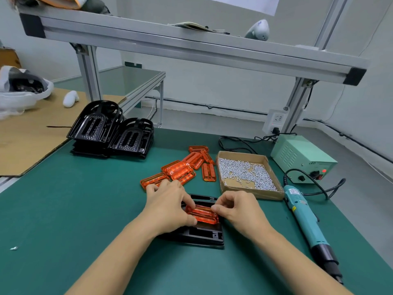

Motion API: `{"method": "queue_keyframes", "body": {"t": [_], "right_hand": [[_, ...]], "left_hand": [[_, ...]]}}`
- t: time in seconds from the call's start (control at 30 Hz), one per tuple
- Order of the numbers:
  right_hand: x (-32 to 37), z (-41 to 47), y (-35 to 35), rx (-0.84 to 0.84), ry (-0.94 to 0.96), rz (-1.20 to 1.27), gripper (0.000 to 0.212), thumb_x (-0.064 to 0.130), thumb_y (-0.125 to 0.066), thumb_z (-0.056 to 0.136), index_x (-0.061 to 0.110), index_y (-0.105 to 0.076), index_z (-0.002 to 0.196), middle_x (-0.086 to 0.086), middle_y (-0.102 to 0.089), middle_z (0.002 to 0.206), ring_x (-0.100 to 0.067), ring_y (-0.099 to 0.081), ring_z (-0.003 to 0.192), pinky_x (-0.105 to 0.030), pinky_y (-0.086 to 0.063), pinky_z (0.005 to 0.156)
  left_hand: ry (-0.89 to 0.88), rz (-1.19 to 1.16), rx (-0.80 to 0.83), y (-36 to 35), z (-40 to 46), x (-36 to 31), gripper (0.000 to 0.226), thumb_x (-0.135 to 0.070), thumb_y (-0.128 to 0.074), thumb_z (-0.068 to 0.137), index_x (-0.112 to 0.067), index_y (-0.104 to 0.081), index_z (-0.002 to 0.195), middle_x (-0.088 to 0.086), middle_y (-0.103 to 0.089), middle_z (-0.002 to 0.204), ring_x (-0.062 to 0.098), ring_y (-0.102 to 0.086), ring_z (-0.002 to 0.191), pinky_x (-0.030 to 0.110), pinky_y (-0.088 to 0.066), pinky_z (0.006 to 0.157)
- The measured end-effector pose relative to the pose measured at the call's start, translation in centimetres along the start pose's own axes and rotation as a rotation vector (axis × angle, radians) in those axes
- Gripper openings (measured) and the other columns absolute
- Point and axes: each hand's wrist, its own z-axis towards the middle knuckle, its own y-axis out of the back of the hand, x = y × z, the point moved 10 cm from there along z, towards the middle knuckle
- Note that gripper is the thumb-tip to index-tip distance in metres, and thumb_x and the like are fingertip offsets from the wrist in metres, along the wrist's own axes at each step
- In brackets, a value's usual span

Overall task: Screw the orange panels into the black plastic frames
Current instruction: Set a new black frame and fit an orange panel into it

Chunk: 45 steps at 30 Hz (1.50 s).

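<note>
A black plastic frame (202, 236) lies flat on the green mat in front of me. An orange panel (202, 213) sits on top of it, near its middle. My left hand (168, 207) grips the panel's left end with thumb and fingers. My right hand (236, 207) pinches the panel's right end. Several loose orange panels (182, 169) lie in a heap just beyond my hands. A cardboard box of silver screws (244, 173) stands to the right of the heap. The teal electric screwdriver (304, 218) lies on the mat at my right.
Two stacks of black frames (112, 130) stand at the back left of the mat. A pale green power supply (302, 158) with cables sits at the back right. Brown cardboard (27, 137) covers the table to the left. An aluminium shelf beam (191, 47) runs overhead.
</note>
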Motion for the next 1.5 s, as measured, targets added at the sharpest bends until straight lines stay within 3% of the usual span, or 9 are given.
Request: {"method": "queue_keyframes", "body": {"t": [0.1, 0.2, 0.37, 0.57, 0.73, 1.1, 1.27, 1.4, 1.5], "right_hand": [[-0.4, 0.0, -0.2, 0.071, -0.038, -0.049, 0.019, 0.039, -0.071, 0.086, 0.027, -0.068, 0.070, 0.011, -0.063, 0.066, -0.006, -0.057, 0.065, -0.028, -0.047, 0.065], [0.1, -0.4, -0.7, 0.116, -0.003, 0.017, 0.016, 0.035, -0.069, 0.088, 0.026, -0.070, 0.075, 0.011, -0.065, 0.069, -0.003, -0.056, 0.065, -0.027, -0.047, 0.067], [0.7, -1.0, -0.1, -0.017, 0.036, -0.081, 0.021, 0.042, -0.064, 0.089, 0.024, -0.072, 0.084, 0.008, -0.070, 0.079, -0.011, -0.061, 0.077, -0.031, -0.049, 0.072], [-0.6, -1.1, -0.4, 0.048, -0.031, -0.014, 0.015, 0.035, -0.069, 0.084, 0.027, -0.066, 0.072, 0.008, -0.067, 0.069, -0.003, -0.055, 0.062, -0.031, -0.050, 0.068], [-0.5, -0.9, -0.4, 0.027, -0.017, -0.051, 0.017, 0.039, -0.069, 0.084, 0.025, -0.066, 0.074, 0.008, -0.067, 0.069, -0.006, -0.058, 0.066, -0.030, -0.050, 0.067], [-2.9, -2.4, 5.0, -0.191, -0.041, -0.038, 0.014, 0.028, -0.069, 0.085, 0.034, -0.061, 0.075, 0.012, -0.060, 0.062, -0.003, -0.054, 0.062, -0.029, -0.047, 0.066], [-6.9, -4.7, 10.9, -0.359, -0.180, -0.311, 0.019, 0.032, -0.066, 0.087, 0.028, -0.063, 0.105, 0.010, -0.054, 0.085, -0.017, -0.056, 0.083, -0.028, -0.038, 0.068], [-12.3, -6.4, 11.9, -0.165, -0.466, -0.573, 0.059, 0.057, -0.054, 0.088, 0.026, -0.042, 0.136, -0.003, -0.052, 0.117, -0.024, -0.055, 0.109, -0.032, -0.047, 0.080], [-14.2, -7.4, 10.9, -0.042, -0.556, -0.503, 0.067, 0.063, -0.054, 0.085, 0.028, -0.034, 0.139, 0.000, -0.058, 0.108, -0.023, -0.060, 0.095, -0.032, -0.050, 0.075]], "left_hand": [[-0.008, -0.051, 0.026, -0.3, -0.1, 0.2, 0.039, -0.057, -0.071, 0.070, -0.044, -0.065, 0.107, -0.016, -0.041, 0.104, 0.008, -0.032, 0.108, 0.035, -0.019, 0.098], [-0.012, -0.188, 0.027, -0.3, -0.1, 0.4, 0.021, -0.053, -0.074, 0.070, -0.045, -0.066, 0.088, -0.018, -0.042, 0.100, 0.005, -0.032, 0.106, 0.032, -0.018, 0.097], [-0.028, -0.223, 0.066, -0.2, -0.2, 0.5, 0.014, -0.056, -0.075, 0.066, -0.047, -0.065, 0.067, -0.019, -0.045, 0.098, 0.003, -0.035, 0.106, 0.032, -0.016, 0.095], [-0.065, -0.247, 0.068, -0.5, -0.4, 1.0, 0.034, -0.055, -0.072, 0.070, -0.049, -0.061, 0.102, -0.021, -0.041, 0.105, 0.006, -0.028, 0.108, 0.026, -0.014, 0.092], [-0.046, -0.167, -0.062, -0.6, -0.5, 0.4, 0.039, -0.055, -0.071, 0.072, -0.040, -0.066, 0.108, -0.021, -0.039, 0.101, 0.004, -0.031, 0.104, 0.029, -0.019, 0.099], [-0.020, -0.044, -0.221, -1.2, -0.4, -2.0, 0.038, -0.044, -0.060, 0.087, -0.035, -0.061, 0.124, -0.013, -0.037, 0.104, 0.009, -0.034, 0.102, 0.025, -0.026, 0.084], [-0.043, -0.048, -0.200, -1.1, -0.4, -1.9, 0.034, -0.043, -0.060, 0.088, -0.039, -0.062, 0.121, -0.015, -0.037, 0.103, 0.007, -0.031, 0.097, 0.026, -0.026, 0.085], [-0.048, -0.038, -0.184, -1.1, -0.4, -2.1, 0.031, -0.044, -0.061, 0.087, -0.040, -0.063, 0.118, -0.015, -0.038, 0.103, 0.007, -0.032, 0.099, 0.027, -0.028, 0.087], [-0.042, -0.030, -0.162, -0.9, -0.4, -2.1, 0.030, -0.044, -0.062, 0.086, -0.040, -0.064, 0.116, -0.014, -0.040, 0.103, 0.008, -0.036, 0.103, 0.029, -0.031, 0.091]]}}
